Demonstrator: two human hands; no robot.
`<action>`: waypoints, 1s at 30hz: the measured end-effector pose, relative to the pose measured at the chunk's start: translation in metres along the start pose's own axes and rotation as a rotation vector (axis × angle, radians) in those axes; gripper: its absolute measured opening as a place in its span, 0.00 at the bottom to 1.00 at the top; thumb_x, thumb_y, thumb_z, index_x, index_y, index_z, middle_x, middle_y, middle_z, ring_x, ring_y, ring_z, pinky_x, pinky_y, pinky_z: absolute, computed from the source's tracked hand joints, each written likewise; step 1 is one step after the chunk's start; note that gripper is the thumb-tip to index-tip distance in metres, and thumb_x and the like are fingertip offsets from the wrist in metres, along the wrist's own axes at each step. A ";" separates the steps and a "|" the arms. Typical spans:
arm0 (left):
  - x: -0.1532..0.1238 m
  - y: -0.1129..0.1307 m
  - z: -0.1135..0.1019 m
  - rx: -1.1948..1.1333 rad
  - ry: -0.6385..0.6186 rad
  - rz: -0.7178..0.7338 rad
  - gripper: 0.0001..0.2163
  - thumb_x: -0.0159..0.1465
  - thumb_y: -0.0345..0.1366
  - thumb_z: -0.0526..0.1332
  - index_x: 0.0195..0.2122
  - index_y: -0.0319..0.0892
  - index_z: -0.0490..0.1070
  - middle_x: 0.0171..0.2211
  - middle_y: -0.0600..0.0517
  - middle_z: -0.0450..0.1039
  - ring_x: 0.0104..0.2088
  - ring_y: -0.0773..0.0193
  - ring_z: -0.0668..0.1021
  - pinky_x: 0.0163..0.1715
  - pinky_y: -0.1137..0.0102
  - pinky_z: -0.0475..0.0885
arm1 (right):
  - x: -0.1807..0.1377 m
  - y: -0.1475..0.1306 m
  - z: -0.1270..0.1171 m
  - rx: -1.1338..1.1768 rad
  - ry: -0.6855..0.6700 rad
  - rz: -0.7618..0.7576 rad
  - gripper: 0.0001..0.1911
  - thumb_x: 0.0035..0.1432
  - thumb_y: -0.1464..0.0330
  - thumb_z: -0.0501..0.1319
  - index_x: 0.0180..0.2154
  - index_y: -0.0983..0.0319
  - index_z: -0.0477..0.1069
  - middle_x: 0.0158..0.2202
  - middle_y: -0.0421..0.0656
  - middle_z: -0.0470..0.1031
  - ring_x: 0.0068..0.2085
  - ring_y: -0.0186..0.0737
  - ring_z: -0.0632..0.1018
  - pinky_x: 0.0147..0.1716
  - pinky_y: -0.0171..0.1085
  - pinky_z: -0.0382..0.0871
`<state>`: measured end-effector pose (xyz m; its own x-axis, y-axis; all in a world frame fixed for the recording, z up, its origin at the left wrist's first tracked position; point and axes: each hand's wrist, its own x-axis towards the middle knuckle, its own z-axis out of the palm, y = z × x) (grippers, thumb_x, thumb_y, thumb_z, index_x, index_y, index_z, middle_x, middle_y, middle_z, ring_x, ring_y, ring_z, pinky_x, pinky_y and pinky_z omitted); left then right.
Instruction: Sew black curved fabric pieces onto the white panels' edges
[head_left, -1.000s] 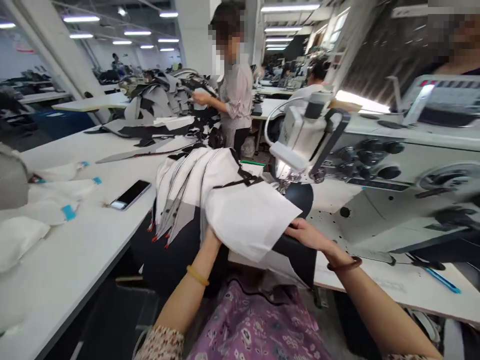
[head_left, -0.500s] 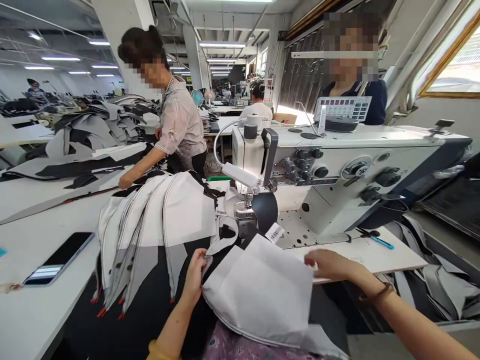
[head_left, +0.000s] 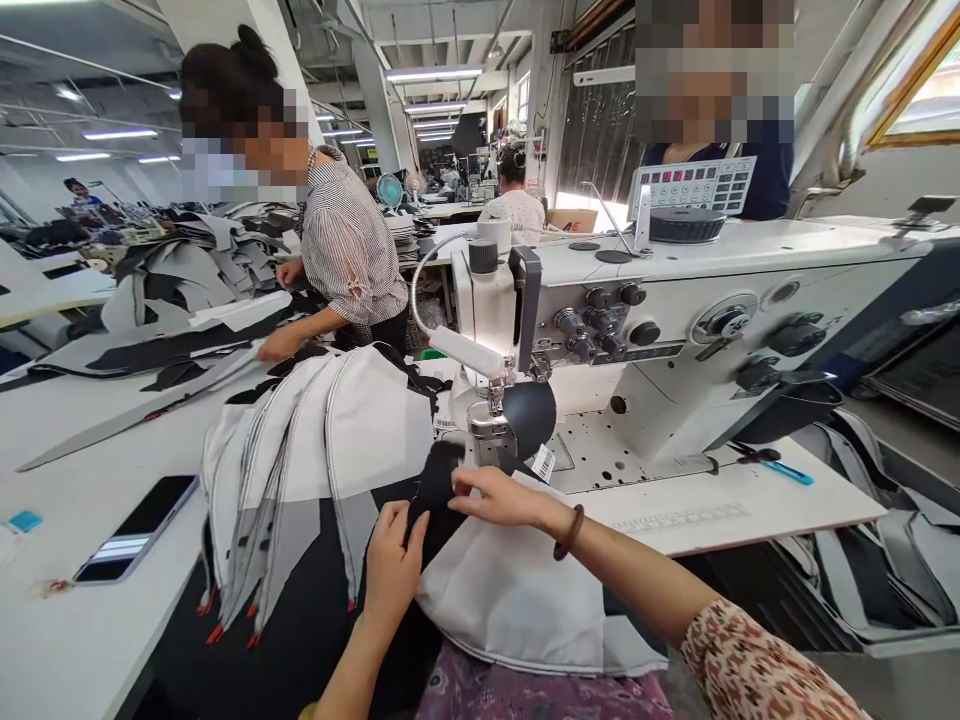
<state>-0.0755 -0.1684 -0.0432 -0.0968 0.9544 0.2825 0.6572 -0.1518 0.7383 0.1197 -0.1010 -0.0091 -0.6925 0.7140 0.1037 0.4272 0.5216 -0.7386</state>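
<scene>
My left hand [head_left: 391, 562] grips the edge of a black fabric piece [head_left: 437, 487] where it meets a white fabric panel [head_left: 517, 600] lying over my lap. My right hand [head_left: 499, 496] pinches the top of the same black piece just in front of the post of the white sewing machine [head_left: 675, 330]. The needle and presser foot [head_left: 495, 400] stand a short way above and behind my fingers. A fan of sewn white, grey and black panels [head_left: 315, 450] hangs off the table edge to the left of my hands.
A phone [head_left: 135, 525] lies on the white table [head_left: 67, 620] at left. A person in a striped shirt [head_left: 349, 255] handles fabric stacks [head_left: 187, 270] behind. Another person [head_left: 712, 150] stands behind the machine's control panel [head_left: 694, 187]. A blue-handled tool [head_left: 780, 465] rests on the machine table.
My right hand has moved left from the white panel's right edge to the black piece by the machine post. My left hand shifted slightly up. The view rose a little.
</scene>
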 end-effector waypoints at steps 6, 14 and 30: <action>0.011 0.010 0.006 -0.069 -0.008 0.036 0.12 0.63 0.46 0.51 0.33 0.47 0.70 0.31 0.51 0.74 0.33 0.59 0.76 0.36 0.67 0.69 | 0.012 -0.006 0.009 -0.041 0.052 -0.066 0.08 0.58 0.64 0.52 0.31 0.63 0.57 0.35 0.42 0.63 0.36 0.31 0.63 0.38 0.32 0.59; 0.033 0.013 -0.002 -0.180 -0.096 -0.083 0.16 0.60 0.50 0.53 0.35 0.45 0.72 0.31 0.52 0.75 0.32 0.61 0.76 0.33 0.70 0.69 | 0.011 -0.005 -0.004 -0.155 -0.051 -0.037 0.15 0.59 0.57 0.50 0.29 0.62 0.55 0.22 0.35 0.55 0.23 0.27 0.51 0.23 0.31 0.45; 0.127 0.030 0.042 -0.521 -0.167 -0.093 0.09 0.54 0.39 0.61 0.24 0.39 0.70 0.22 0.57 0.67 0.26 0.70 0.67 0.27 0.77 0.61 | 0.018 0.008 -0.041 -0.323 0.105 0.334 0.18 0.61 0.58 0.46 0.30 0.63 0.64 0.28 0.40 0.66 0.28 0.29 0.62 0.27 0.32 0.44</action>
<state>-0.0365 -0.0414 -0.0108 0.0113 0.9912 0.1322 0.1907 -0.1319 0.9727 0.1344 -0.0652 0.0144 -0.4309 0.9021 -0.0254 0.7868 0.3617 -0.5001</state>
